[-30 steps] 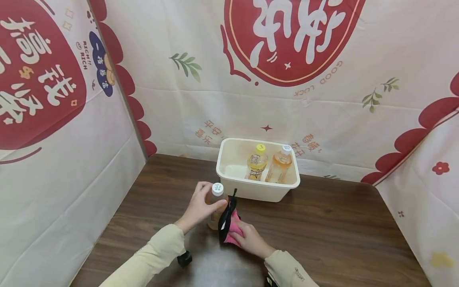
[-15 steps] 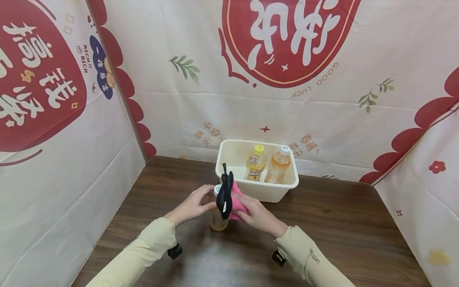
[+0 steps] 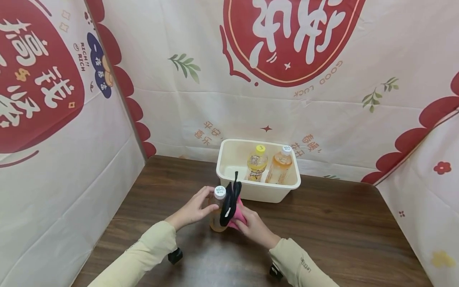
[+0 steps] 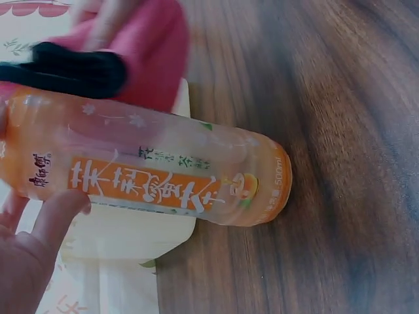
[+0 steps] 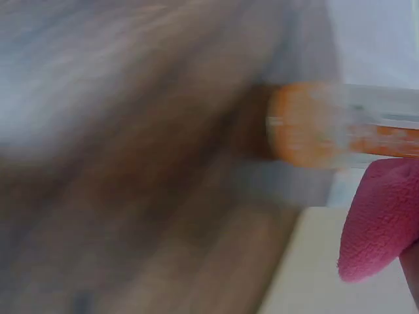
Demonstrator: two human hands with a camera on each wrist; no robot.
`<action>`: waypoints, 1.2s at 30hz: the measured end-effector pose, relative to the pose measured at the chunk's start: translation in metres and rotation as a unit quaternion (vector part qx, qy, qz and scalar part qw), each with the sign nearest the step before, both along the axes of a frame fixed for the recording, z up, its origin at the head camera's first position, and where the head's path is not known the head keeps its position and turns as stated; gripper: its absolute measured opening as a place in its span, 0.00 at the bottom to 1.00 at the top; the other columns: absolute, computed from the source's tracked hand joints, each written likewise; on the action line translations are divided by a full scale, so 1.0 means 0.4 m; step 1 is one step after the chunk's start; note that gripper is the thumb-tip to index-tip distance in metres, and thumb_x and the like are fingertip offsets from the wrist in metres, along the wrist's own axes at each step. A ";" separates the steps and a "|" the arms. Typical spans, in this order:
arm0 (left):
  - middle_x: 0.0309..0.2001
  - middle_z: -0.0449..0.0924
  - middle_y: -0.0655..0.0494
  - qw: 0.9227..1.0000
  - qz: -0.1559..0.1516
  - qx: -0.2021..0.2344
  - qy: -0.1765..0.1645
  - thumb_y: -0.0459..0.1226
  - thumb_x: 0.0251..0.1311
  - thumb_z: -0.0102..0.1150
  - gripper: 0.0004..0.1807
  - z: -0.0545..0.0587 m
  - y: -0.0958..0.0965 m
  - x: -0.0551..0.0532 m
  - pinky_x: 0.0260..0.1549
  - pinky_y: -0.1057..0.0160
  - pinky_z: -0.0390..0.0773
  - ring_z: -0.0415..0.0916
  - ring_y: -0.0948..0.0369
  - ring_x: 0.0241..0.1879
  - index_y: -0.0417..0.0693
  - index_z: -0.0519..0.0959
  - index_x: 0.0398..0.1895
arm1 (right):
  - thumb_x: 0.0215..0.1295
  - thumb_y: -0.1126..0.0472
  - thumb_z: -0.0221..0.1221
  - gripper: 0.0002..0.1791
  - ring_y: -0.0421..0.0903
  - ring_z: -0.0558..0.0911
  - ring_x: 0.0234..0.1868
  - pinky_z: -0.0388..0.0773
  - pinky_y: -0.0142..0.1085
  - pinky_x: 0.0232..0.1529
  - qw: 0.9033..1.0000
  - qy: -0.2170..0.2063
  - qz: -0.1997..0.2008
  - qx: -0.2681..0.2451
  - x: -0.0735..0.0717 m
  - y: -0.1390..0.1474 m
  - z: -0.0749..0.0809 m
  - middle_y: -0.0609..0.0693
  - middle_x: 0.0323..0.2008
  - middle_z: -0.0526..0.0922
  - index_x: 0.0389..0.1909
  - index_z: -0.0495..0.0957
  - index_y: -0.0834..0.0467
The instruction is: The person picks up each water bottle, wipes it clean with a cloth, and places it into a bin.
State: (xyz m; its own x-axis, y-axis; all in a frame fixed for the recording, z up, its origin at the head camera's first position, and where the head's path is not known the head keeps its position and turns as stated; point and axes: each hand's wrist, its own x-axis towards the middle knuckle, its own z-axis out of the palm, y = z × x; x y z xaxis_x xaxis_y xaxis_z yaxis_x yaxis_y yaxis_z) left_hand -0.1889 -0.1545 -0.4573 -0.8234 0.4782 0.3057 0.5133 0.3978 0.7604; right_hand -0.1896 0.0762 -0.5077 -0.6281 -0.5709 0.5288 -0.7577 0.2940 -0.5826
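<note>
A clear bottle point(image 3: 216, 219) with a white cap and an orange drink label stands upright on the brown table. My left hand point(image 3: 193, 207) grips it around the shoulder below the cap; thumb and fingers lie on either side in the left wrist view. My right hand point(image 3: 255, 226) holds a pink fleece cloth point(image 4: 154, 55) with a black edge piece point(image 3: 229, 205) and a thin black loop on top. The cloth lies against the bottle's right side in the head view. In the right wrist view, blurred, the bottle's orange base point(image 5: 304, 124) appears above the pink cloth point(image 5: 380, 219).
Behind the hands stands a cream plastic bin point(image 3: 258, 192) against the printed fabric backdrop. Inside it, toward the right, are a yellow-capped bottle point(image 3: 257, 162) and a white-capped bottle point(image 3: 280, 167). Fabric walls point(image 3: 107, 199) rise along the table's point(image 3: 333, 223) sides.
My right hand took the cloth up across the bottle's cap, then back down to its side, uncovering the cap. The left hand keeps its grip; the bottle stays nearly in place.
</note>
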 end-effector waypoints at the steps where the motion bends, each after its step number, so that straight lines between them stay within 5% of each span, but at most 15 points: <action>1: 0.49 0.69 0.48 1.000 0.001 0.000 0.001 0.36 0.59 0.56 0.19 0.000 0.001 0.000 0.50 0.51 0.69 0.69 0.52 0.50 0.41 0.66 0.52 | 0.55 0.69 0.61 0.10 0.39 0.76 0.35 0.76 0.32 0.36 1.000 -0.005 -0.001 0.007 0.002 0.002 -0.016 0.50 0.36 0.79 0.39 0.75 0.59; 7: 0.51 0.68 0.47 1.000 0.003 0.004 -0.016 0.37 0.59 0.56 0.20 -0.004 0.002 -0.001 0.50 0.48 0.69 0.68 0.51 0.52 0.42 0.65 0.53 | 0.60 0.63 0.58 0.11 0.43 0.79 0.39 0.76 0.36 0.40 0.995 -0.013 -0.007 0.101 0.002 0.014 -0.103 0.53 0.41 0.79 0.43 0.75 0.61; 12: 0.52 0.67 0.46 1.000 0.003 -0.003 -0.027 0.39 0.60 0.55 0.21 0.004 0.000 -0.001 0.50 0.47 0.68 0.67 0.49 0.53 0.43 0.64 0.54 | 0.62 0.59 0.56 0.15 0.47 0.79 0.46 0.75 0.39 0.46 0.988 -0.023 -0.009 0.151 -0.002 0.019 -0.134 0.56 0.46 0.79 0.47 0.75 0.62; 16: 0.51 0.67 0.45 1.000 0.006 -0.008 -0.025 0.37 0.60 0.55 0.20 0.018 -0.001 0.004 0.50 0.48 0.68 0.67 0.48 0.52 0.41 0.64 0.54 | 0.62 0.60 0.56 0.09 0.40 0.78 0.39 0.75 0.35 0.41 0.989 -0.076 -0.004 0.128 -0.008 0.022 -0.106 0.50 0.39 0.80 0.42 0.76 0.58; 19: 0.51 0.67 0.42 1.000 0.007 -0.006 -0.025 0.34 0.60 0.54 0.20 0.038 0.005 0.019 0.50 0.47 0.68 0.67 0.46 0.52 0.38 0.64 0.53 | 0.61 0.63 0.57 0.05 0.38 0.75 0.35 0.75 0.34 0.37 0.992 -0.086 -0.005 0.090 -0.006 0.026 -0.051 0.49 0.36 0.79 0.37 0.76 0.57; 27: 0.51 0.67 0.46 0.999 0.009 -0.002 -0.032 0.38 0.60 0.55 0.21 -0.004 -0.005 -0.001 0.48 0.46 0.69 0.67 0.47 0.51 0.42 0.64 0.54 | 0.58 0.68 0.58 0.22 0.50 0.75 0.54 0.71 0.43 0.52 0.995 0.002 0.014 0.097 -0.031 0.016 0.129 0.58 0.55 0.73 0.55 0.72 0.62; 31: 0.52 0.66 0.47 0.999 0.009 0.000 -0.050 0.41 0.60 0.55 0.21 -0.009 -0.004 0.003 0.49 0.46 0.69 0.67 0.48 0.52 0.45 0.64 0.54 | 0.57 0.67 0.58 0.22 0.48 0.77 0.49 0.74 0.42 0.48 0.994 0.024 0.008 0.105 -0.024 0.011 0.127 0.58 0.51 0.76 0.54 0.72 0.62; 36: 0.50 0.67 0.48 1.000 0.006 0.008 -0.022 0.39 0.59 0.56 0.20 -0.012 0.005 0.000 0.50 0.48 0.68 0.67 0.51 0.51 0.44 0.64 0.53 | 0.58 0.66 0.58 0.18 0.45 0.79 0.42 0.76 0.39 0.43 0.996 0.019 -0.011 0.085 -0.012 0.021 0.043 0.56 0.45 0.78 0.50 0.72 0.62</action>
